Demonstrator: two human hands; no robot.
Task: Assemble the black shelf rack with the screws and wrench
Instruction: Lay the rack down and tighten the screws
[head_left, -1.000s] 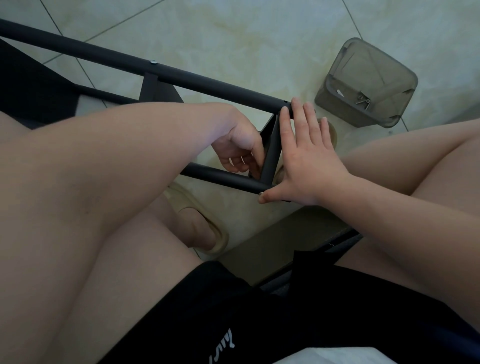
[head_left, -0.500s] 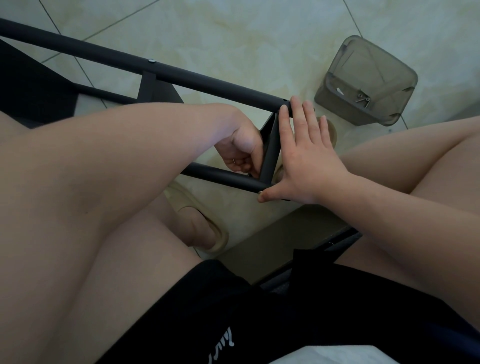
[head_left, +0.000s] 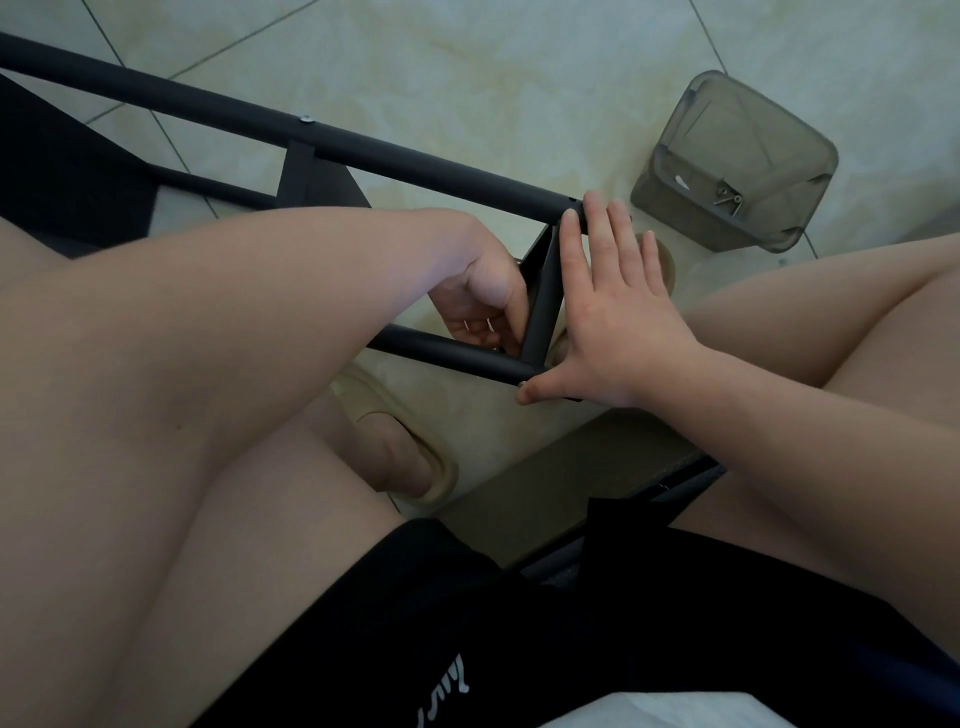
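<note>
The black shelf rack (head_left: 415, 156) lies on the tiled floor between my legs. Its two long tubes meet a short end crossbar (head_left: 543, 306). My left hand (head_left: 483, 296) reaches inside the frame with its fingers curled at the joint of crossbar and lower tube (head_left: 441, 353). It grips a small tool, seemingly the wrench, of which only a glint of metal shows. My right hand (head_left: 613, 317) lies flat against the outside of the crossbar, its fingers straight, fingertips at the upper tube's end. Its thumb touches a screw head (head_left: 522, 384) at the lower tube's end.
A grey translucent container (head_left: 696, 130) stands on the floor at the upper right with a few loose screws (head_left: 727, 197) inside. A beige slipper (head_left: 395, 431) rests below the lower tube. A black panel of the rack (head_left: 62, 171) fills the far left. My thighs flank both sides.
My left hand has rolled at the wrist beside the joint, closing into a fist and then turning back so the fingers show again. My right hand and the rack have stayed still.
</note>
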